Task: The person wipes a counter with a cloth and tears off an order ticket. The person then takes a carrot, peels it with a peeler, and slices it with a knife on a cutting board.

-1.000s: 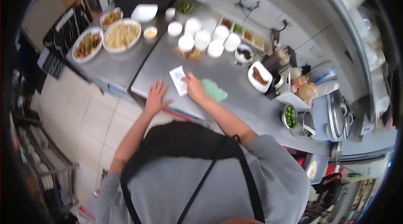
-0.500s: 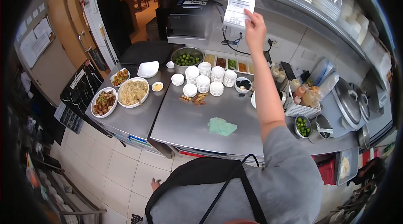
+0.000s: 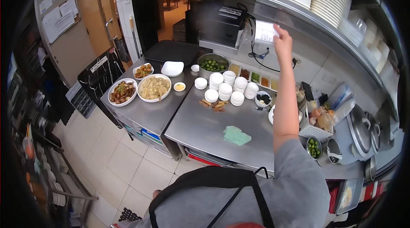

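Note:
High over the counter, my right hand (image 3: 282,43) pinches the right edge of a printed paper slip (image 3: 265,32), below the metal shelf. The slip is a little blurred. Only a sliver of my left hand (image 3: 156,193) shows low by my apron, and its fingers are hidden. Under my raised arm, a crumpled green cloth (image 3: 236,135) lies on the steel counter (image 3: 200,127). Stacks of small white dishes (image 3: 225,91) stand farther back. Several brown packets (image 3: 215,105) lie in front of them.
On the left are a bowl of rice (image 3: 154,87), a dish of browned food (image 3: 123,92) and a square white bowl (image 3: 172,68). A pot of green limes (image 3: 212,63) stands behind the dishes. A bottle basket (image 3: 317,130) and pot lids (image 3: 358,127) are at right.
My view has turned left, so the counter things sit farther right. My right hand still holds the slip, now lower in view. My left hand has mostly gone behind my body.

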Demonstrator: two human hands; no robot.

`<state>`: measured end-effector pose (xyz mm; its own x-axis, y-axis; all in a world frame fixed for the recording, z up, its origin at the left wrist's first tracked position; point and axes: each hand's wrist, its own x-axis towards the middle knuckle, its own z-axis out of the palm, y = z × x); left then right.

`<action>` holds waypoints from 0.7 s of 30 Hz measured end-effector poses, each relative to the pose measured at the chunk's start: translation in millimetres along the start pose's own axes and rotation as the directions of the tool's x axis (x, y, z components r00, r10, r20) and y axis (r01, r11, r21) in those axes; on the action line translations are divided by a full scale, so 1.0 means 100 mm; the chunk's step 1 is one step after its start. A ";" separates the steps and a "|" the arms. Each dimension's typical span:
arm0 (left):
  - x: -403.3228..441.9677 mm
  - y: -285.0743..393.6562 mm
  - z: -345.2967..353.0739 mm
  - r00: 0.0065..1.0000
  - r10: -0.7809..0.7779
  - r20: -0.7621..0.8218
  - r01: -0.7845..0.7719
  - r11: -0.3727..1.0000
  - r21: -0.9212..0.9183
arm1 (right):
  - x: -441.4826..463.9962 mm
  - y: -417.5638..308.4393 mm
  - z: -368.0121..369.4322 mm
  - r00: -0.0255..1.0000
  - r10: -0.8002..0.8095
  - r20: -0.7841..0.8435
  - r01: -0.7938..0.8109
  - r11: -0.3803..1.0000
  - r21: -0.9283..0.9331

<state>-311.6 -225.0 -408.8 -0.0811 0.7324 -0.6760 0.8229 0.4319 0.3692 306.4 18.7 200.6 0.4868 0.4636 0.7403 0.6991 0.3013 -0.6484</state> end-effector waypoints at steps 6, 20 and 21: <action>0.15 0.13 0.00 0.999 0.051 0.007 -0.051 0.999 -0.019 | -0.09 -0.57 -0.04 0.912 -0.330 -0.244 0.400 0.848 0.347; -0.10 -0.13 0.10 0.999 -0.026 0.038 0.028 0.998 -0.059 | 0.25 -0.18 0.17 0.935 -0.209 -0.287 0.226 0.974 0.029; -0.10 -0.16 0.11 0.998 -0.037 0.044 0.039 0.998 -0.057 | 0.30 -0.21 0.17 0.932 -0.209 -0.297 0.227 0.973 0.029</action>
<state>-317.4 -244.8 -415.0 -0.0861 0.6920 -0.7167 0.7859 0.4893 0.3780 297.7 40.5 233.3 0.4631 0.1220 0.8778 0.7760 0.4226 -0.4682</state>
